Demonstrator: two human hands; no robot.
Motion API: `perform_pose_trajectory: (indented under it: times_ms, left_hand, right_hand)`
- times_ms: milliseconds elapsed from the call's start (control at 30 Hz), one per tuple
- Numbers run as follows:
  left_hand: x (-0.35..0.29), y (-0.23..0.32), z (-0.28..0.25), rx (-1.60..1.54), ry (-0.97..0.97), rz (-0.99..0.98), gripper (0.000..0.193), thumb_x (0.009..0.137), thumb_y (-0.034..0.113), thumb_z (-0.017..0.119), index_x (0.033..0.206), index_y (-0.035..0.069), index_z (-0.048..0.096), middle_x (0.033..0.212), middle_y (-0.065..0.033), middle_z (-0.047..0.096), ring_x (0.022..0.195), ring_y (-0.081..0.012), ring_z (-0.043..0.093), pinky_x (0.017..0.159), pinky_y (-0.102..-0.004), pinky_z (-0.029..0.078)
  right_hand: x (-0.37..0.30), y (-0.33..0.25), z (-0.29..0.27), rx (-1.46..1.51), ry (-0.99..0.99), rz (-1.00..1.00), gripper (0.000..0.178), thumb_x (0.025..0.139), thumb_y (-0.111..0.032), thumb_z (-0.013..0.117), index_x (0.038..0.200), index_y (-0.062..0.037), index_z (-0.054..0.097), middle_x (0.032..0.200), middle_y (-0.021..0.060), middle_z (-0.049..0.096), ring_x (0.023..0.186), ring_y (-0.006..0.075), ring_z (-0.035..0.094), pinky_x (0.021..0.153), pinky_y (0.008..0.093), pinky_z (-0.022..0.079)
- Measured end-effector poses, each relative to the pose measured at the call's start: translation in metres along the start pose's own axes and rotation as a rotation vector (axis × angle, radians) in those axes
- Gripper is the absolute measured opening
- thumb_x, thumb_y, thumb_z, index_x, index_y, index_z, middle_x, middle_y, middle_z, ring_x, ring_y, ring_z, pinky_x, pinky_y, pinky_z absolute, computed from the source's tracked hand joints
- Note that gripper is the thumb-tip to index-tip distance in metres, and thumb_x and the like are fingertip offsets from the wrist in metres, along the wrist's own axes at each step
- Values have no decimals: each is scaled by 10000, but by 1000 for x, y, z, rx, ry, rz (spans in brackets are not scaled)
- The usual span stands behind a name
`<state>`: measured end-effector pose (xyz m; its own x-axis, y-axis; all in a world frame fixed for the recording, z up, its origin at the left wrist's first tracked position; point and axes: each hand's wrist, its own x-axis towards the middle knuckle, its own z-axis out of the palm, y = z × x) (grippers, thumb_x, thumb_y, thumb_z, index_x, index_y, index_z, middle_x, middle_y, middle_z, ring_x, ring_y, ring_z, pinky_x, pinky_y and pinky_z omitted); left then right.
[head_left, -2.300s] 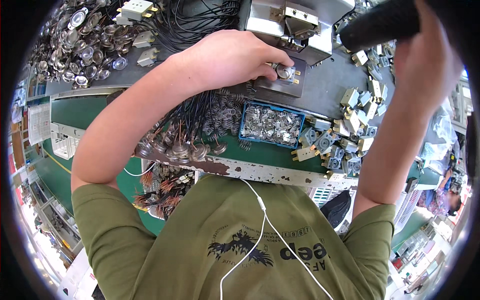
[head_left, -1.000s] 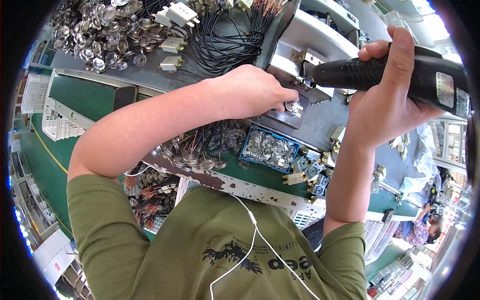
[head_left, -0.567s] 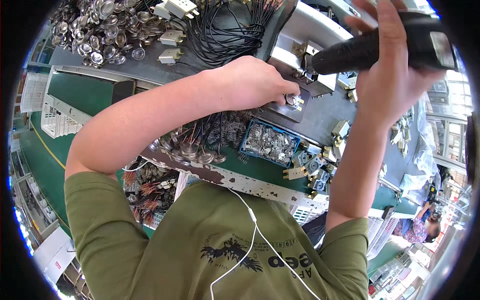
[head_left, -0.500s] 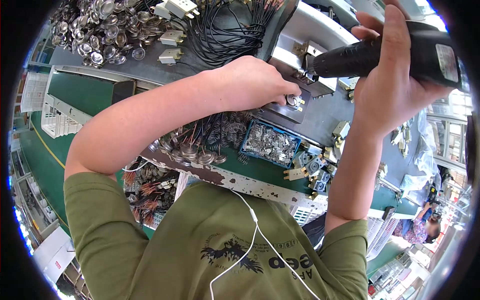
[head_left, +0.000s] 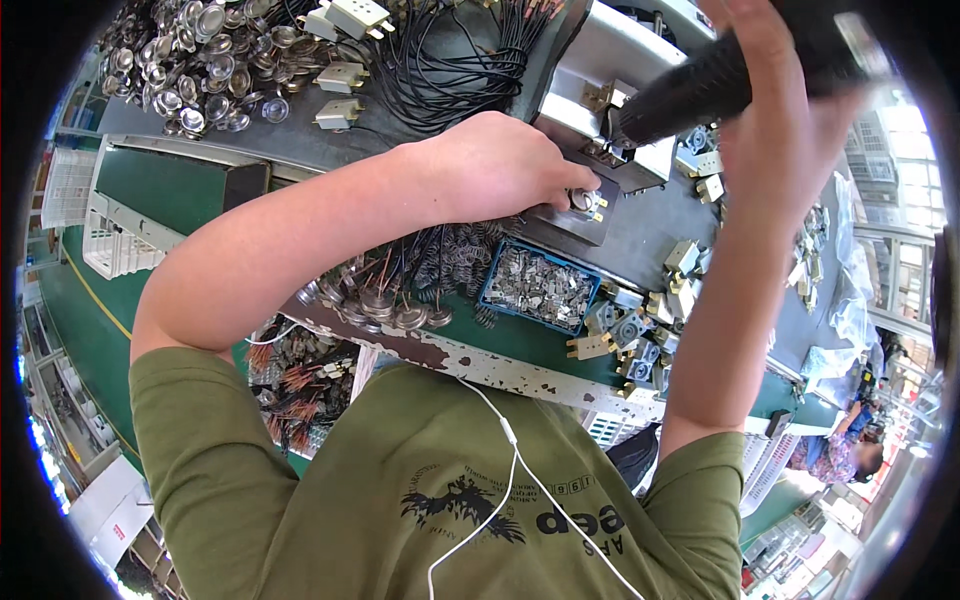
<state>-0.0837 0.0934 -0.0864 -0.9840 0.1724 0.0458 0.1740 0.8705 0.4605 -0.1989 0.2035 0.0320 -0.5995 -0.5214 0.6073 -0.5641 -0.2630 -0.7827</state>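
Observation:
My left hand point(head_left: 495, 165) reaches across the bench with its fingertips closed on a small thermostat-like part point(head_left: 597, 208), which has a round metal disc and pale prongs. The part rests on a flat dark metal block point(head_left: 568, 226); my fingers hide some of it. My right hand point(head_left: 775, 110) is wrapped around a black power screwdriver point(head_left: 690, 95), its back end blurred by motion. The tool's tip points left, beside a metal bracket point(head_left: 575, 75) that stands just beyond the block. From this view I cannot tell whether the tip touches anything.
A blue tray point(head_left: 530, 320) of small metal pieces sits near the bench's front edge, with springs point(head_left: 450, 262) beside it. Pale pronged housings point(head_left: 590, 346) lie to the right. Metal discs point(head_left: 190, 75) and black wires point(head_left: 440, 80) pile up at the far left.
My right hand and the screwdriver's back end have swung upward, and the tool is more steeply tilted. My left hand stays almost still on the part.

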Motion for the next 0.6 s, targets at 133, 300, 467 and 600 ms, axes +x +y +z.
perform_pose_trajectory:
  times_ms: [133, 300, 467, 600]
  left_hand:
    - [3, 2, -4, 118, -24, 33, 322, 953, 229, 625, 1270, 217, 681, 903, -68, 749, 888, -280, 735, 729, -412, 579]
    - [0, -1, 3, 88, 12, 41, 304, 956, 250, 637, 1252, 203, 682, 897, -86, 745, 884, -299, 733, 725, -429, 576]
    - [4, 3, -5, 64, -20, 4, 289, 956, 271, 659, 1228, 176, 689, 936, -102, 750, 922, -310, 730, 768, -439, 576]
    - [5, 4, -4, 90, -44, -19, 288, 962, 274, 657, 1231, 175, 686, 958, -109, 748, 933, -310, 730, 782, -437, 579]
  right_hand:
    - [-16, 7, -2, 5, 243, -318, 305, 951, -51, 654, 1234, 38, 584, 1100, 201, 706, 835, 212, 730, 690, 305, 604]
    - [-28, 2, -20, 60, 124, -204, 157, 954, 3, 663, 1052, 121, 629, 861, 205, 683, 612, 193, 629, 554, 331, 539]
    - [-43, 6, -38, 309, 134, -128, 154, 948, 13, 694, 1019, 117, 605, 884, 232, 698, 577, 191, 635, 537, 339, 549]
    - [-52, 18, -37, 316, 176, -120, 186, 935, 27, 706, 1044, 120, 588, 927, 257, 706, 597, 202, 654, 535, 352, 557]
